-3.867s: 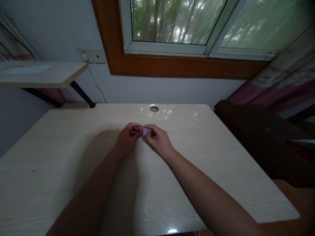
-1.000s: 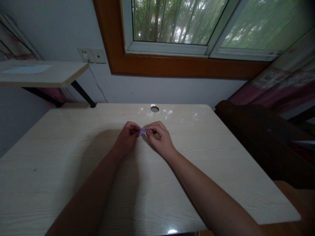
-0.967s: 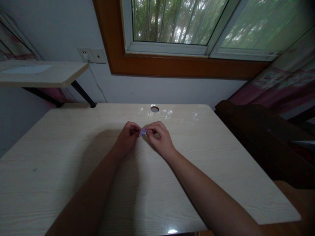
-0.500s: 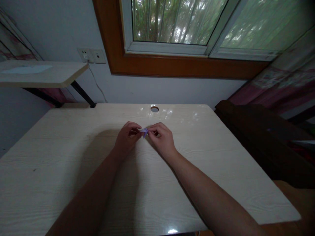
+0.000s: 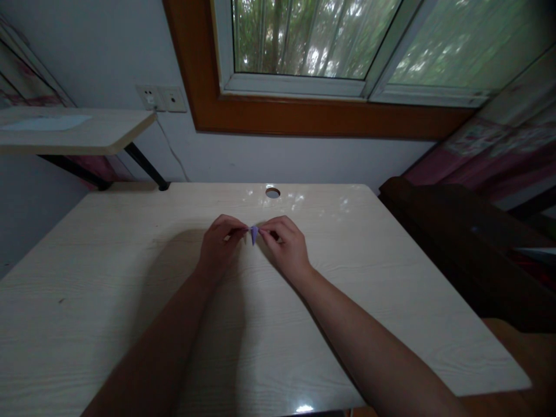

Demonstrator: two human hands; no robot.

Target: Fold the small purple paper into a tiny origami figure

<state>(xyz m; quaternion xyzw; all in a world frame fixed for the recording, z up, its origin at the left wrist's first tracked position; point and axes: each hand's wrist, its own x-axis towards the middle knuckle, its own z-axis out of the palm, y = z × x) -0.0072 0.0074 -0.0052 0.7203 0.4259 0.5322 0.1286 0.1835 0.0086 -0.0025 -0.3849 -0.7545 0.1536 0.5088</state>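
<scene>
A small piece of folded purple paper (image 5: 254,234) is stretched between my two hands, just above the far middle of the pale wood-grain desk (image 5: 373,289). Its pointed part hangs downward. My left hand (image 5: 221,243) pinches the paper's left end between thumb and fingertips. From the other side, my right hand (image 5: 284,240) pinches the right end in the same way. The fingertips cover both ends, so the full shape of the paper cannot be made out.
Behind the hands, a round cable hole (image 5: 273,193) pierces the desk near its back edge. A raised shelf (image 5: 117,130) on black legs stands at the back left. Wall sockets (image 5: 160,98) and a window (image 5: 299,40) are beyond. Dark wooden furniture (image 5: 456,243) lies right of the desk.
My left fingers have closed tighter and shifted slightly left. The paper's pale left part no longer shows, and its purple point now hangs straighter down. My right hand has barely moved.
</scene>
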